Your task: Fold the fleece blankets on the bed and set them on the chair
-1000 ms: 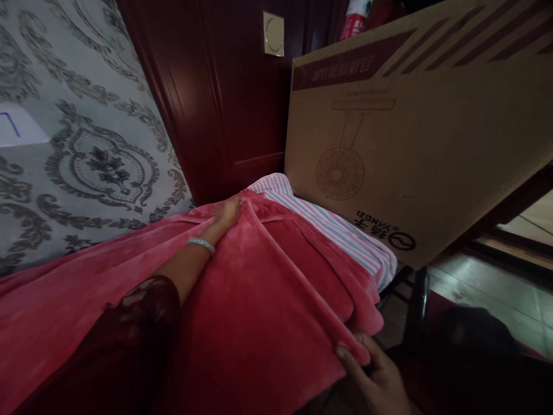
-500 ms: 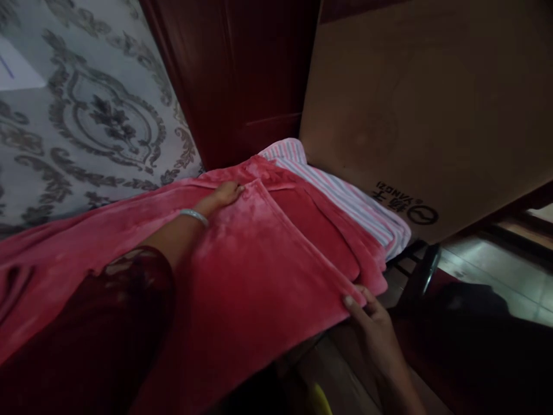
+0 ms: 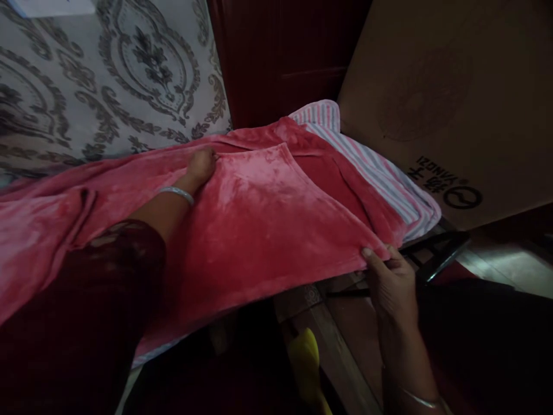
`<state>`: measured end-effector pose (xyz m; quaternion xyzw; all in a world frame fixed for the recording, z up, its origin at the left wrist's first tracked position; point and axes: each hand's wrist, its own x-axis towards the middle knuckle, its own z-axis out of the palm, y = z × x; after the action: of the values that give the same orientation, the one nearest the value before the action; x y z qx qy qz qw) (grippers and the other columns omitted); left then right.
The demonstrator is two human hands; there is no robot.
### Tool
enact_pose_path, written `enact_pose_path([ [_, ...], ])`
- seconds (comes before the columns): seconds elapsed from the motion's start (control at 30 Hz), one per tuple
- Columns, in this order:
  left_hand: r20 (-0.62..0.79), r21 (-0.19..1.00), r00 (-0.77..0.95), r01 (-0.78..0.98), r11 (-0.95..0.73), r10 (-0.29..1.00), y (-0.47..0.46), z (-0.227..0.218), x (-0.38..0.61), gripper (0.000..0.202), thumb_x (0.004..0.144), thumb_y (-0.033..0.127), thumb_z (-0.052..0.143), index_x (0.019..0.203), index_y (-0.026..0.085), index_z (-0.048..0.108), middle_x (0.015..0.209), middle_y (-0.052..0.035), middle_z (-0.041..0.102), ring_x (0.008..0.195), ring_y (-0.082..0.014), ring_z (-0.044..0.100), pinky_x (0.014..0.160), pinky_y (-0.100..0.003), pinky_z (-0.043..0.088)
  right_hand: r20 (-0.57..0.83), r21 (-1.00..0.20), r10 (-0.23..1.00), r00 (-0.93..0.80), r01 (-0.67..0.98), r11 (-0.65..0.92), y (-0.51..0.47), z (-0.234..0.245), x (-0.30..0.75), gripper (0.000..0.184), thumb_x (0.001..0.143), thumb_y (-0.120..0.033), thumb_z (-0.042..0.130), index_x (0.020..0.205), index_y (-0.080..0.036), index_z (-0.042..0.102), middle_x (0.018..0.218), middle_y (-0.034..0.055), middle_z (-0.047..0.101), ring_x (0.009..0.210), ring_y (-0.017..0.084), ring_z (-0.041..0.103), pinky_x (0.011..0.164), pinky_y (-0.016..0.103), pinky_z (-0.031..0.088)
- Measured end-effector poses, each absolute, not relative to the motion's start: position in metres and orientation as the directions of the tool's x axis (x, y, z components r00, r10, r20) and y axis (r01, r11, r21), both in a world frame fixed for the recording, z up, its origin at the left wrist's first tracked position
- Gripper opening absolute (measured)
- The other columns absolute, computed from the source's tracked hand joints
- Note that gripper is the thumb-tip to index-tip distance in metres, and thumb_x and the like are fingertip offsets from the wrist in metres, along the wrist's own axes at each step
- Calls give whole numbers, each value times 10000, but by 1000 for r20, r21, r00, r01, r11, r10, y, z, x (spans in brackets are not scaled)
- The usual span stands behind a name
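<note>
A plush red-pink blanket [image 3: 276,230] lies partly folded over a long low surface. My left hand [image 3: 202,165], a silver bangle on its wrist, grips the far edge of the folded layer with fingers curled. Pinched between thumb and fingers of my right hand [image 3: 391,276] is the near right corner of that same layer, stretched beyond the surface's edge. Beneath the blanket, at the right end, a cloth striped pink, grey and white [image 3: 371,167] shows. Another flap of blanket is bunched at the left.
A patterned wall covering [image 3: 151,63] and a dark red wooden panel [image 3: 289,57] stand behind. A large cardboard box [image 3: 432,109] leans at the right. Below are a black metal frame [image 3: 444,253] and a yellow object [image 3: 305,357] near the floor.
My left hand has moved left along the layer's far edge, away from its corner. My right hand still holds the near corner, now stretched straighter. The camera view has shifted.
</note>
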<state>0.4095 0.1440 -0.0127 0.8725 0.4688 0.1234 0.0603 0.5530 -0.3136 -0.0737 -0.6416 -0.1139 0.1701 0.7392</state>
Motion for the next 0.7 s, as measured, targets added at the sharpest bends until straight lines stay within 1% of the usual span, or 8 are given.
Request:
enact_pose_path([
  [0.07,146,211,512,820,-532,847,140,-16,411,328,972,273,442,1169,97,636,1189,-158,676,1119,-276,600,983,-363,424,-120,-986,408,905,-155,54,-315,-83,555,435,585,-515,873,755,-207,618,634,-47,587,511,114,507,460,240,456],
  [0.2,197,196,593,757,-624,781,136,-13,406,412,952,354,455,1236,94,604,1210,-179,675,1115,-274,611,978,-365,440,-183,-982,448,875,-181,-48,-320,-98,556,464,573,-554,865,782,-193,662,651,-35,618,553,136,545,522,264,495],
  [0.27,188,190,654,708,-680,733,135,-11,403,414,935,424,470,1140,119,661,1180,-174,691,1107,-276,616,986,-359,437,-188,-982,446,875,-183,-55,-320,-100,555,469,563,-562,866,780,-191,676,650,-31,623,569,141,551,537,261,487],
  [0.37,186,200,664,696,-689,724,135,-12,403,391,903,474,508,1003,155,710,1063,-155,728,1010,-271,647,929,-342,464,-164,-986,436,885,-156,-54,-318,-97,553,479,537,-582,868,744,-191,684,640,-27,618,576,148,546,528,256,463],
  [0.43,218,224,637,705,-673,740,136,-14,406,350,898,445,521,1005,169,708,1012,-137,736,938,-255,659,865,-327,483,-137,-991,434,890,-122,-63,-317,-95,553,477,545,-595,858,744,-194,693,636,-30,612,574,150,539,517,253,450],
  [0.53,269,278,574,723,-633,774,142,-12,411,296,924,358,486,1082,186,668,1046,-116,727,921,-238,660,821,-314,489,-123,-992,396,910,-98,-84,-318,-95,553,473,562,-592,850,770,-191,707,643,-31,621,572,152,543,516,250,451],
  [0.63,323,322,491,747,-582,809,154,-7,418,327,981,297,368,1181,184,601,1144,-130,694,1019,-265,646,886,-359,474,-86,-995,332,939,-66,-71,-319,-99,554,474,587,-569,848,835,-184,724,728,-14,676,643,166,592,587,258,495],
  [0.7,334,328,460,762,-559,823,162,-8,421,335,998,281,331,1201,187,581,1195,-140,674,1094,-291,627,940,-390,452,-63,-998,321,945,-49,-51,-318,-102,554,472,597,-562,846,852,-185,725,773,-6,694,688,171,609,634,268,512],
])
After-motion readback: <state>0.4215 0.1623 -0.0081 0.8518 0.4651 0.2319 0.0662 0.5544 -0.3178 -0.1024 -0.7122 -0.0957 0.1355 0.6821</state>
